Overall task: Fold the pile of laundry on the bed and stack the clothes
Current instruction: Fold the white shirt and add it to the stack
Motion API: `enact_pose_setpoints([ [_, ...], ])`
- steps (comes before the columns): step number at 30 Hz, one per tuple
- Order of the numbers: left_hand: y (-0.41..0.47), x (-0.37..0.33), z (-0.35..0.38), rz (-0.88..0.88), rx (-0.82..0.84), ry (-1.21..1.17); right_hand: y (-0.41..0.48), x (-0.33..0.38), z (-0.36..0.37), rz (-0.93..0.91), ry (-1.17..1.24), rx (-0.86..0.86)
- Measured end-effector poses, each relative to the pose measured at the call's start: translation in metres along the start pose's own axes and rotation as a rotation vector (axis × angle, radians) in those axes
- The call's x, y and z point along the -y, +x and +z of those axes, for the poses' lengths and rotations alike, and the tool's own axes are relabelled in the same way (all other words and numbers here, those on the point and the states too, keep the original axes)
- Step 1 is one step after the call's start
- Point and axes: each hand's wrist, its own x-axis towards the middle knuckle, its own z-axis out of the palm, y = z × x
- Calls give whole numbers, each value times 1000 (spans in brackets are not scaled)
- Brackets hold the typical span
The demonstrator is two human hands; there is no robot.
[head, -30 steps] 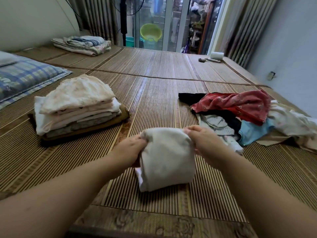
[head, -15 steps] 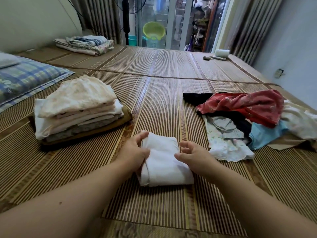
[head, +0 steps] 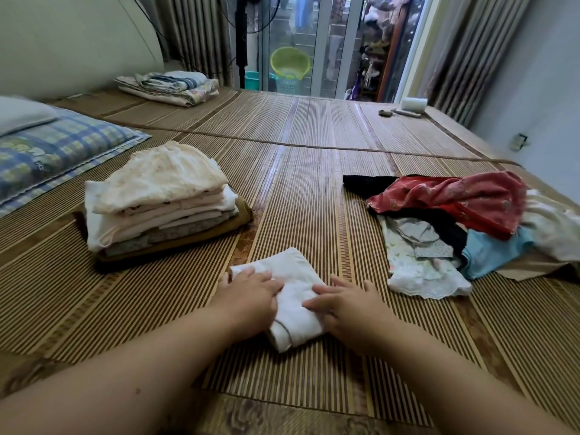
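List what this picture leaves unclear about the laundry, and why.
Head view: what the white garment is; folded, under the left hand and right hand.
Head view: lower pieces of the unfolded pile; red cloth covers them, right edge crops it.
Head view: far-corner objects; too small.

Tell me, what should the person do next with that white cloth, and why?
Probably pick up the white cloth and set it on the stack of folded clothes to its left. It already lies folded small, with the left hand and right hand pressing flat on it.
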Motion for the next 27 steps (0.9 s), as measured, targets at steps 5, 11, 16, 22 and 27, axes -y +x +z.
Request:
enact_pose_setpoints([
  [5, -23, -14, -7, 45, -57, 42, -1, -17, -5, 205, -18, -139],
  [11, -21, 5, 2, -268, -76, -121, -4, -14, -9, 564, 482, -154],
  [16, -10, 1, -1, -317, -75, -529, -7, 7, -7, 572, 616, -44],
  [22, -10, 2, -8, -251, 25, -763, -12, 18, 1, 469, 922, -35],
  [27, -17, 13, -22, -193, 178, -965, -18, 18, 2, 344, 887, -31],
])
